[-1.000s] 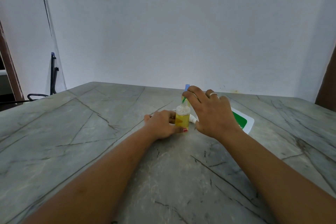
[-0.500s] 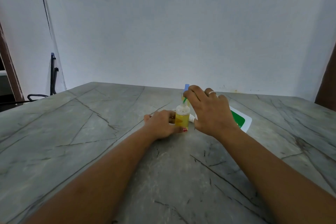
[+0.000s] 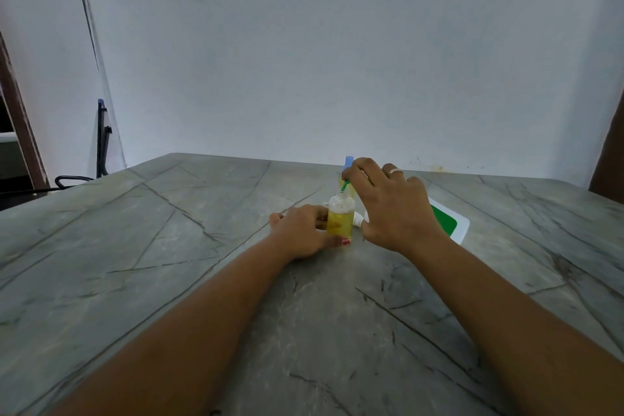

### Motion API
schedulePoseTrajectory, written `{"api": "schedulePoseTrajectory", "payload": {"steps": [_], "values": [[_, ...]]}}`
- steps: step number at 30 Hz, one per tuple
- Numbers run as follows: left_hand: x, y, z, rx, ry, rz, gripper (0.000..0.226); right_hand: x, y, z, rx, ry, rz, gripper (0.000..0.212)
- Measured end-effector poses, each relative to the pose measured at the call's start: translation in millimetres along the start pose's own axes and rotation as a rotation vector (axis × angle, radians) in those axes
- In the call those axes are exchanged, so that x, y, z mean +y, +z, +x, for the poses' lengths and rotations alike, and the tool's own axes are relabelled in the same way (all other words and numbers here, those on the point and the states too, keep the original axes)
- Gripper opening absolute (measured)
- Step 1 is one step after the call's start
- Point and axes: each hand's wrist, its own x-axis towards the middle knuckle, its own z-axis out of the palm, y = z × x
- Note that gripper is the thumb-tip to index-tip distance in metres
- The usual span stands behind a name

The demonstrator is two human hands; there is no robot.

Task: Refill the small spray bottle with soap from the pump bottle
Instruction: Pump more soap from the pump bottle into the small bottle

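A small clear spray bottle (image 3: pixel 340 219), uncapped and holding yellow liquid, stands upright on the grey stone table (image 3: pixel 169 263). My left hand (image 3: pixel 300 230) grips its lower body from the left, thumb across the front. Above the bottle's neck my right hand (image 3: pixel 391 206) pinches a thin green nozzle or tube (image 3: pixel 344 185) that slants down into the opening. Behind that hand a blue cap over a yellow part (image 3: pixel 348 162) sticks up, most of it hidden. A white cap-like piece (image 3: pixel 358 219) lies just right of the bottle.
A white and green flat pack (image 3: pixel 449 219) lies on the table behind my right wrist. A wall rises past the table's far edge. A dark chair stands at far left (image 3: pixel 101 145).
Hardly anything has shifted. My right hand stays over the bottle's neck with the green piece, and my left hand keeps its hold on the bottle.
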Motion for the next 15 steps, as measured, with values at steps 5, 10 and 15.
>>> {"api": "schedulePoseTrajectory", "payload": {"steps": [5, 10, 15], "values": [[-2.1, 0.3, 0.6, 0.005, 0.004, -0.015, 0.065, 1.0, 0.6, -1.0, -0.031, -0.019, 0.016, 0.079], [-2.5, 0.9, 0.7, 0.003, 0.011, -0.014, 0.064, 3.3, 1.2, -1.8, -0.031, -0.006, 0.021, 0.075], [-1.3, 0.0, 0.2, 0.006, 0.007, -0.012, 0.063, -0.1, -1.2, 1.3, -0.018, 0.017, 0.048, 0.066]]}}
